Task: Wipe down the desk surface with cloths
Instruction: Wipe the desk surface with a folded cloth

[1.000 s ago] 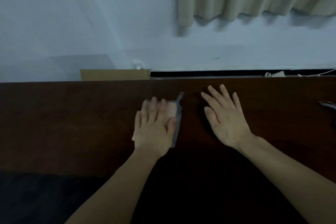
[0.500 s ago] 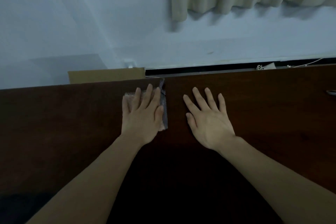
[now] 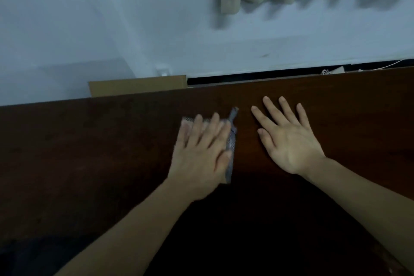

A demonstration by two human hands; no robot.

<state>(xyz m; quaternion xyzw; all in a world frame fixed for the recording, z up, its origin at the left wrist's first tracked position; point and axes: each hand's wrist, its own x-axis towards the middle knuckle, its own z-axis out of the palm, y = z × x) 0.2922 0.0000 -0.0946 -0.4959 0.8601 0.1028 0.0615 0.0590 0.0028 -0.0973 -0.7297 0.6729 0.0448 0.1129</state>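
Cloth (image 3: 231, 141) nearer now, off desk (image 3: 89, 152) edge.

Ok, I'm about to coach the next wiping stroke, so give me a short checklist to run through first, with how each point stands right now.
1. Cloth under the wiping hand: ok. The left hand lies flat, fingers straight, on the cloth.
2. Cloth flat on the desk: ok, though its far corner sticks out past the fingers.
3. Right hand clear of the cloth: ok. It lies flat on the bare wood, apart from the cloth.
4. Path ahead: ok. Bare wood runs on to the far edge, with a cardboard box behind the desk.
5. Sharp view of the left hand: not ok, it is blurred.
6. Dirt left on the wood: cannot tell, the surface is too dark.
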